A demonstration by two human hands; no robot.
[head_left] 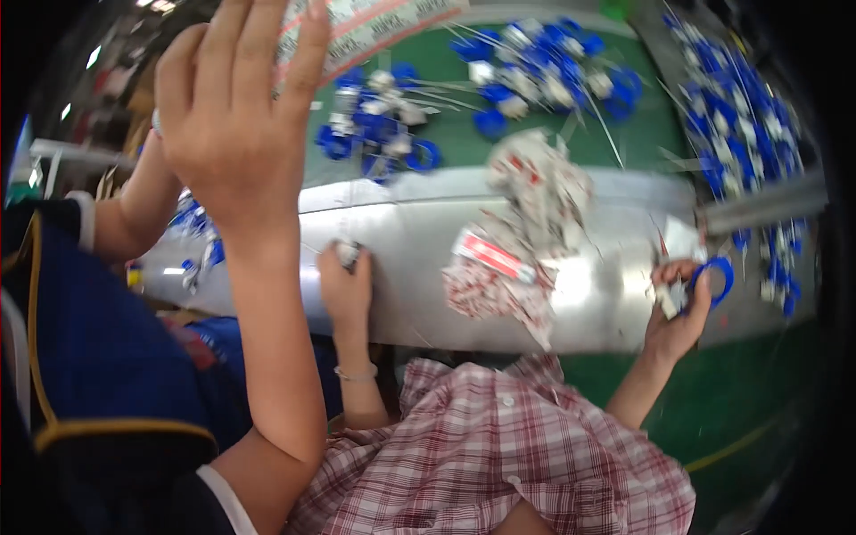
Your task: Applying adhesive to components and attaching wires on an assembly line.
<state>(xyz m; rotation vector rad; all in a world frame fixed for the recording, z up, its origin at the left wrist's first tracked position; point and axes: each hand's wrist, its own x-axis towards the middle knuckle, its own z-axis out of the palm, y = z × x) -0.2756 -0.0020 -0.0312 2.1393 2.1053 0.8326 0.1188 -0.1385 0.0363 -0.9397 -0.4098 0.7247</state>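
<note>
My left hand (345, 290) rests at the metal edge of the work table, its fingers closed on a small dark and whitish piece (349, 256) too blurred to name. Off to the right, my right hand (678, 316) is closed round a blue ring-shaped part with a white block; the blue ring (718, 282) sticks out beside the thumb. Between my hands lies a crumpled white cloth with red marks (539, 192), and on it a red and white label-like strip (496, 255).
A co-worker's raised hand (236, 134) and arm fill the upper left, close to me. Blue and white parts with thin leads lie in piles (544, 71) on the green mat (464, 147). More hang or lie along the right side (749, 134) by a metal rail (762, 209).
</note>
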